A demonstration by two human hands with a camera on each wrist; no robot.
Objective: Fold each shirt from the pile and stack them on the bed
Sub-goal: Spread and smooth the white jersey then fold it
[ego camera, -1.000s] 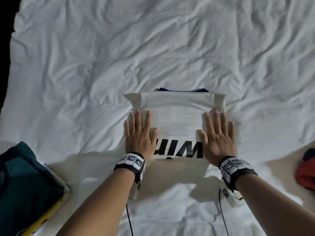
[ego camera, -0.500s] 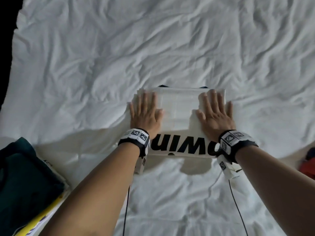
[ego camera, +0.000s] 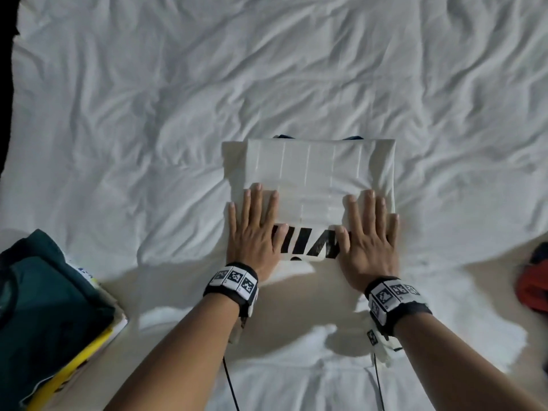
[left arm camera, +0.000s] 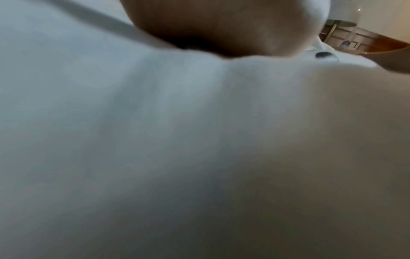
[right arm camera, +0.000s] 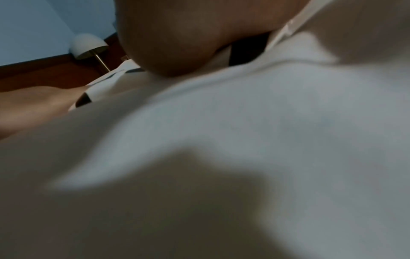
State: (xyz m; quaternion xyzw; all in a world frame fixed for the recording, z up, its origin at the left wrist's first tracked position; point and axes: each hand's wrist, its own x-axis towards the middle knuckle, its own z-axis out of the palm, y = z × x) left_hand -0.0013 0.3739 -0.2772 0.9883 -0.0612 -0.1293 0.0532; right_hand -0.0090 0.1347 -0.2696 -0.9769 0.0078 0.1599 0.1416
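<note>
At near left sits a stack of folded shirts (ego camera: 44, 307), dark green on top — finished work. The left hand (ego camera: 255, 229) and right hand (ego camera: 369, 235) lie flat, fingers straight, pressing the folded white shirt with black lettering (ego camera: 320, 179) at mid-bed; red garments (ego camera: 533, 280) wait at right — unfolded, seemingly.

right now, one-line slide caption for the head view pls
Left hand and right hand press flat on a folded white shirt on the rumpled bed.
</note>
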